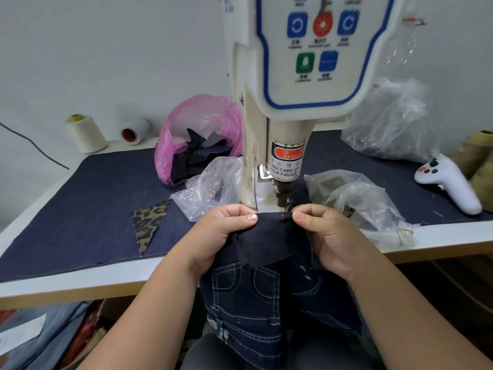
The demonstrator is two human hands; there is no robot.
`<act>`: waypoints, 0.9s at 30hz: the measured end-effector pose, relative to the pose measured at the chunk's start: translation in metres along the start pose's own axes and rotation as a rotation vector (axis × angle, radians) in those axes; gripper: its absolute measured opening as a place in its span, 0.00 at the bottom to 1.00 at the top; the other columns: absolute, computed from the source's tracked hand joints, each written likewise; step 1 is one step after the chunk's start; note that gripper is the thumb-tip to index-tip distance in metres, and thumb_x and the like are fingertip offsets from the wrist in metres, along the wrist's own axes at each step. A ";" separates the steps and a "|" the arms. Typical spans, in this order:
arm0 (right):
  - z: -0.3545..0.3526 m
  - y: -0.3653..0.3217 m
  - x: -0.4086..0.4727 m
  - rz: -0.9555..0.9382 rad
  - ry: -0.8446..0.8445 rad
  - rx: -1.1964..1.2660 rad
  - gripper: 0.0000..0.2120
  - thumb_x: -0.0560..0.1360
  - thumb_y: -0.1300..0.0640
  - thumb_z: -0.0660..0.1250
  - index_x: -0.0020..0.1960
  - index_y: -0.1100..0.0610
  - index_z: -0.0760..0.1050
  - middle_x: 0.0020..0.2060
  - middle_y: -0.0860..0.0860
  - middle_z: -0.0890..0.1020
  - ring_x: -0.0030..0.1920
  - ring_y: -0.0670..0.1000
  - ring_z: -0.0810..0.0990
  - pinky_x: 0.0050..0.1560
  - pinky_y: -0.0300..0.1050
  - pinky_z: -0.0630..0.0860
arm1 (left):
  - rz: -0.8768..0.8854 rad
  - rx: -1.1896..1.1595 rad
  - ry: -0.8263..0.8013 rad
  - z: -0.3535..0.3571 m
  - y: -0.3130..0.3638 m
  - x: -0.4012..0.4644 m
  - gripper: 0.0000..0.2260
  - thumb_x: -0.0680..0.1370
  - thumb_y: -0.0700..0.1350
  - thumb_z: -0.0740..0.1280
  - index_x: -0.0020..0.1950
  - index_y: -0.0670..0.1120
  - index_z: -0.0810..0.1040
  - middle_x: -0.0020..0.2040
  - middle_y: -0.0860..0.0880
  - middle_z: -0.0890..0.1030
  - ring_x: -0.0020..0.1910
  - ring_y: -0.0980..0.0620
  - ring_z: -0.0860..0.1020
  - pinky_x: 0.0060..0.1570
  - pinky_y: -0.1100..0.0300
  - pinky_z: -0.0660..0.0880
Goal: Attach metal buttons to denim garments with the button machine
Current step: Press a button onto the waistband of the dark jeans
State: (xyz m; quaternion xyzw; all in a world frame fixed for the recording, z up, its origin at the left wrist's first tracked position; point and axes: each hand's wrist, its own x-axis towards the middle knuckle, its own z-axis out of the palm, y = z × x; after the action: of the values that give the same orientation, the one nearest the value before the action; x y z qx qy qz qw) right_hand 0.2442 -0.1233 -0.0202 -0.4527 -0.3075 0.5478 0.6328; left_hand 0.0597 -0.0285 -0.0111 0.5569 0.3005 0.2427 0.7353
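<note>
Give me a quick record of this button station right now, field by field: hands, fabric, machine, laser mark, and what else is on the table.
left hand: left hand pinches the dark denim piece at its top edge
right hand: right hand pinches the same edge, on the other side
laser mark: red dot on the fabric between the thumbs
machine: button machine head directly above and behind the edge
garment: stitched jeans hang below the table edge
table: pink bag of scraps, clear bags, leopard scrap, white controller
</note>
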 end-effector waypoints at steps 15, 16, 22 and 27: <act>-0.002 0.002 0.003 0.054 -0.003 -0.029 0.04 0.66 0.60 0.70 0.36 0.61 0.82 0.33 0.57 0.83 0.34 0.52 0.83 0.34 0.43 0.81 | -0.001 -0.019 -0.009 -0.002 -0.001 0.001 0.02 0.68 0.41 0.71 0.36 0.45 0.84 0.35 0.45 0.83 0.32 0.52 0.81 0.34 0.62 0.78; -0.003 0.002 0.003 0.053 -0.003 -0.030 0.04 0.66 0.60 0.70 0.36 0.62 0.81 0.33 0.57 0.83 0.34 0.51 0.83 0.34 0.43 0.81 | 0.001 -0.017 -0.010 -0.002 -0.001 0.001 0.02 0.68 0.41 0.71 0.36 0.45 0.84 0.35 0.45 0.83 0.32 0.53 0.81 0.34 0.63 0.78; -0.003 0.003 0.003 0.042 0.001 -0.035 0.04 0.67 0.61 0.70 0.37 0.62 0.80 0.33 0.57 0.82 0.33 0.52 0.82 0.35 0.43 0.80 | 0.002 -0.010 0.000 -0.002 -0.001 0.001 0.03 0.68 0.41 0.71 0.39 0.43 0.82 0.37 0.44 0.82 0.33 0.52 0.81 0.35 0.62 0.78; -0.006 0.004 0.003 0.034 -0.010 -0.025 0.06 0.67 0.62 0.69 0.40 0.65 0.80 0.34 0.58 0.82 0.35 0.52 0.82 0.37 0.43 0.81 | 0.002 -0.011 -0.007 -0.001 -0.001 0.001 0.02 0.68 0.41 0.71 0.38 0.43 0.82 0.36 0.44 0.83 0.33 0.52 0.81 0.35 0.62 0.78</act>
State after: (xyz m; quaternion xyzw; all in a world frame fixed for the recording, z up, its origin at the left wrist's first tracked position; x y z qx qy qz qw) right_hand 0.2480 -0.1217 -0.0266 -0.4632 -0.3098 0.5566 0.6162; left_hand 0.0600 -0.0273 -0.0122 0.5539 0.2960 0.2431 0.7392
